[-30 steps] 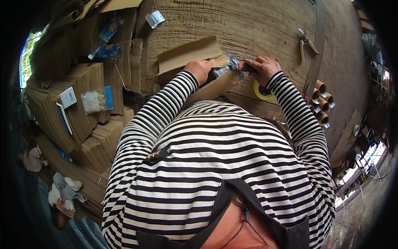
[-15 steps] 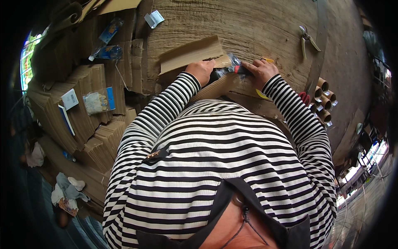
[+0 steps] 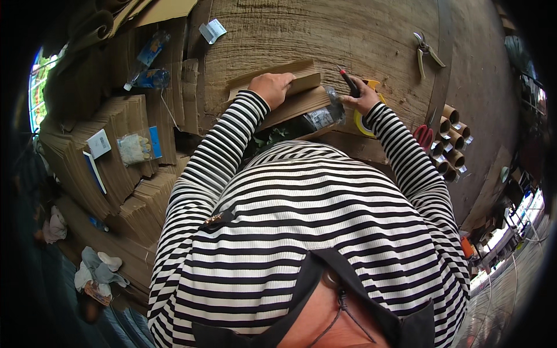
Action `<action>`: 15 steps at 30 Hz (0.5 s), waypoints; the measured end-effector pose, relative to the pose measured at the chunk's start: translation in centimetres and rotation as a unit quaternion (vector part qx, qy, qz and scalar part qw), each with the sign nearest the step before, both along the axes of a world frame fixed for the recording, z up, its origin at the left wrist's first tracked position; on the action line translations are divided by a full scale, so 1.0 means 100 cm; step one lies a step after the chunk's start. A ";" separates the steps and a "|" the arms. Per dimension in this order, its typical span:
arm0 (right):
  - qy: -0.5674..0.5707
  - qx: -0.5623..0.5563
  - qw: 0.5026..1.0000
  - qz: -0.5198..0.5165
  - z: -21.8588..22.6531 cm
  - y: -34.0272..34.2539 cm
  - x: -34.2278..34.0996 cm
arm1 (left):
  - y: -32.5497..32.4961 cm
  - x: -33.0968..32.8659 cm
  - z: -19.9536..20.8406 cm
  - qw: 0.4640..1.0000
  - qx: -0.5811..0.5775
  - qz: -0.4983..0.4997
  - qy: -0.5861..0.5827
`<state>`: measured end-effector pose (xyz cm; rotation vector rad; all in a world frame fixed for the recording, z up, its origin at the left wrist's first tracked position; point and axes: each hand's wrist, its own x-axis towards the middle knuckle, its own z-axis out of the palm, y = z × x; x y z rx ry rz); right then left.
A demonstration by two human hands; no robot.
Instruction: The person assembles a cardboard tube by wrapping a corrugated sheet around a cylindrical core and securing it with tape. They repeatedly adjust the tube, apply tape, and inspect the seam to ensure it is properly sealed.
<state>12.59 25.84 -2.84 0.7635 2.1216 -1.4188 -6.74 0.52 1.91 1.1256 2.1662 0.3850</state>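
Observation:
My left hand [image 3: 271, 87] lies flat on a folded brown cardboard piece [image 3: 301, 74] on the wooden worktop [image 3: 325, 29]. My right hand [image 3: 361, 100] is shut on a thin dark tool with a red tip [image 3: 348, 82], which points away from me. Under that hand lies a yellow tape roll [image 3: 366, 124]. A clear plastic packet [image 3: 324, 116] lies between my hands, on a second cardboard strip [image 3: 293, 109]. My striped sleeves and chest fill the lower picture.
Pliers [image 3: 426, 49] lie at the far right of the worktop. Red scissors [image 3: 423, 136] and several cardboard tubes [image 3: 454, 142] sit by the right edge. Stacks of flat cardboard [image 3: 116, 168], a plastic bottle [image 3: 148, 78] and a white card [image 3: 212, 29] are on the left.
The clear packet, earlier held up between both hands, now lies lower on the cardboard. My left hand has shifted onto the folded piece, and my right hand now shows the red-tipped tool.

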 end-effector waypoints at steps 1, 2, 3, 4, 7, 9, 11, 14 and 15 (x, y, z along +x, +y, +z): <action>-0.026 -0.009 1.000 -0.016 -0.009 -0.013 -0.001 | 0.003 -0.002 0.005 1.000 -0.006 0.006 0.003; -0.011 -0.008 1.000 -0.013 -0.014 -0.021 0.003 | 0.007 -0.003 0.008 1.000 -0.024 0.008 -0.005; -0.022 -0.023 0.999 -0.026 -0.013 -0.028 0.002 | 0.007 -0.001 0.009 1.000 -0.022 0.002 -0.003; -0.032 -0.038 0.998 -0.038 -0.012 -0.032 0.002 | 0.007 0.002 0.011 1.000 -0.020 -0.004 -0.001; -0.024 0.014 0.996 -0.089 -0.016 -0.040 0.002 | 0.006 0.027 0.021 0.998 -0.019 -0.051 -0.017; -0.018 0.047 0.994 -0.098 -0.021 -0.042 -0.001 | 0.005 0.041 0.020 0.997 -0.041 -0.071 -0.012; -0.039 0.077 0.993 -0.081 -0.027 -0.041 -0.011 | 0.003 0.053 0.016 0.996 -0.034 -0.076 0.016; -0.058 0.101 0.992 -0.052 -0.016 -0.041 -0.028 | 0.000 0.060 0.007 0.996 0.014 -0.066 0.056; -0.063 0.107 0.991 -0.039 -0.017 -0.040 -0.033 | -0.001 0.061 0.005 0.995 0.041 -0.062 0.070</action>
